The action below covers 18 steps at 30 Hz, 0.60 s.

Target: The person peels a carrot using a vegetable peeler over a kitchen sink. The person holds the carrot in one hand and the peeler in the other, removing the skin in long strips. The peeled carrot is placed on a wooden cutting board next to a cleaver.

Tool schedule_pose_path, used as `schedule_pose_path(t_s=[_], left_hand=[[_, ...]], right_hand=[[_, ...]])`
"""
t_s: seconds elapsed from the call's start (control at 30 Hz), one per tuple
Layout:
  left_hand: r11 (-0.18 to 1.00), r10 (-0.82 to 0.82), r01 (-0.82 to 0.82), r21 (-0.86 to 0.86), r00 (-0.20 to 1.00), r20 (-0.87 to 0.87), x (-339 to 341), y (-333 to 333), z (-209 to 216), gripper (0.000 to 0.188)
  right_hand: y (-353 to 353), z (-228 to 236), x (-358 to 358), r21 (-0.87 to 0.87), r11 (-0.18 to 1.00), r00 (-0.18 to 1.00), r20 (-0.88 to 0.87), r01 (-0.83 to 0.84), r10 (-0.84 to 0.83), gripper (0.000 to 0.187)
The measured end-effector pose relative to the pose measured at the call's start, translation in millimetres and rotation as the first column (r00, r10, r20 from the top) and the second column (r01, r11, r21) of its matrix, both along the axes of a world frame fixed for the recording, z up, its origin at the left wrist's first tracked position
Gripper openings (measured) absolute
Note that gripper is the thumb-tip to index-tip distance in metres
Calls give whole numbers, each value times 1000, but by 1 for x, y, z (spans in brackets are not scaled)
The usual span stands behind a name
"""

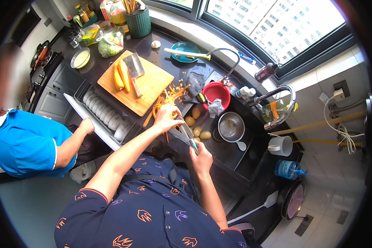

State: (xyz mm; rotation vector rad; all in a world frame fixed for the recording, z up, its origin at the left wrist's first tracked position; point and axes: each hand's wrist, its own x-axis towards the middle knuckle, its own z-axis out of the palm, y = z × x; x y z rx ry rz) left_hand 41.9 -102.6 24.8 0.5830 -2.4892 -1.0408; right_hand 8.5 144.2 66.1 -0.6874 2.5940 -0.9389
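Observation:
My right hand is wrapped round the teal-green handle of a long metal kitchen tool, whose exact kind I cannot make out. At the tool's upper end is my left hand, its fingers pinched together; what they hold is hidden. Orange carrot peelings lie in a heap just beyond that hand, on the counter beside a wooden cutting board. Peeled carrots and a cleaver rest on the board. Several potatoes sit in the sink by the tool.
A pulled-out drawer of white bowls stands left of me; a person in a blue shirt has a hand on its front. The sink area holds a red basin, a metal pot and a tap. A teal plate lies behind.

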Motion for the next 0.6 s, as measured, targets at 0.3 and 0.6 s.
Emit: schedule_pose_path(t_s=[0.3, 0.6], left_hand=[[889, 230, -254, 381, 967, 108, -11, -27, -18, 25], [985, -26, 3, 173, 991, 132, -9, -30, 0, 35]], right_hand=[[-23, -2, -5, -39, 999, 999, 41, 20, -19, 32], [-37, -20, -12, -1, 1000, 1000, -14, 8, -8, 31]])
